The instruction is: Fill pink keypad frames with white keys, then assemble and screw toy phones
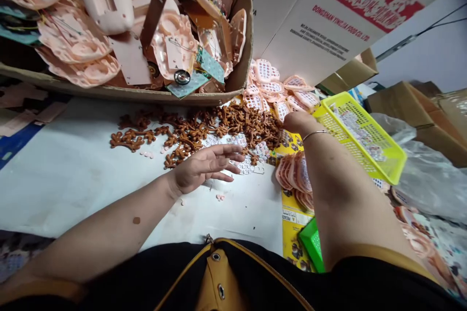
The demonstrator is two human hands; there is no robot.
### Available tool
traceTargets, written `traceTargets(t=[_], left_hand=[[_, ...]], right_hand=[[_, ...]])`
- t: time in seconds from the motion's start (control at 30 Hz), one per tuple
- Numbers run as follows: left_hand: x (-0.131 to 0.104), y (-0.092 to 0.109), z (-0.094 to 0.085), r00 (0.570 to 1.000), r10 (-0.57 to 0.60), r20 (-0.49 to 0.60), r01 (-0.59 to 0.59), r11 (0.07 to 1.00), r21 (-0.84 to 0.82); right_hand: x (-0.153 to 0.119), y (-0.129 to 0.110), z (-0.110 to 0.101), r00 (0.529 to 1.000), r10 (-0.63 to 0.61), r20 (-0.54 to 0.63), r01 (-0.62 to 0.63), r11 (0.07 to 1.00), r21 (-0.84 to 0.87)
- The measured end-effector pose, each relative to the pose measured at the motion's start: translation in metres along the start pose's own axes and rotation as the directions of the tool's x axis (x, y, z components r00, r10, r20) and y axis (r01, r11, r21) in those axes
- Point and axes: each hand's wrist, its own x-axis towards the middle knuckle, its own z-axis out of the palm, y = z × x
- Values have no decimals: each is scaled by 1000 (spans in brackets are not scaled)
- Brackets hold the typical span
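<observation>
My left hand [204, 167] hovers over the white tabletop with its fingers stretched out and apart, holding nothing. Just beyond its fingertips are white button sheets [248, 167] and a heap of brown antler-shaped plastic pieces [226, 121]. My right hand [297, 121] reaches forward beside a pile of pink perforated plastic panels [268, 87]. Its fingers are hidden behind the hand, so I cannot see whether it holds anything. Under my right forearm stands a stack of pink panels [294, 172].
A cardboard box [233, 97] of pink housings and circuit boards fills the back left. A yellow basket [397, 165] with small white pieces stands right of my right arm. A green plastic tray [314, 243] lies near my body. A large printed carton [288, 24] rises behind.
</observation>
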Motion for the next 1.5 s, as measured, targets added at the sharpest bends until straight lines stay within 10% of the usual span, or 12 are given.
traceTargets(t=[0.23, 0.33, 0.5, 0.63, 0.7, 0.83, 0.93, 1.1, 1.23, 1.3, 1.37, 1.5], left_hand=[[3, -1, -1, 999, 17, -28, -18, 999, -28], [6, 2, 1, 996, 18, -86, -25, 996, -82], [9, 3, 4, 998, -11, -62, -1, 982, -190], [6, 2, 8, 997, -33, 63, 46, 973, -226], [3, 7, 10, 998, -17, 58, 29, 974, -225], [-4, 29, 14, 987, 105, -118, -129, 966, -225], [-7, 43, 17, 949, 181, -260, -233, 955, -183], [-4, 44, 18, 917, 203, -344, -257, 959, -117], [0, 38, 13, 917, 228, -326, -289, 945, -152], [-1, 36, 10, 931, 216, -295, -277, 943, -183], [-1, 34, 9, 951, 182, -249, -236, 949, -210], [0, 24, 8, 974, 107, -199, -151, 964, -219]], right_hand=[[-39, 20, -22, 992, 103, -72, -103, 995, 12], [-76, 11, -35, 948, -16, -317, 49, 994, 96], [-139, -45, -41, 535, -393, -748, 563, 826, -32], [-164, -94, -41, 378, -563, -735, 722, 676, -146], [-166, -105, -39, 405, -547, -733, 686, 711, -151], [-163, -113, -19, 614, -323, -720, 513, 856, 54], [-167, -129, 5, 744, -394, -540, 543, 827, 144], [-175, -166, 29, 815, -436, -383, 508, 855, 107], [-170, -167, 33, 823, -263, -504, 461, 827, 322], [-169, -161, 35, 842, -23, -540, 427, 640, 639], [-170, -157, 36, 896, 187, -404, 355, 245, 902], [-178, -153, 32, 968, 220, -120, 191, -340, 921]])
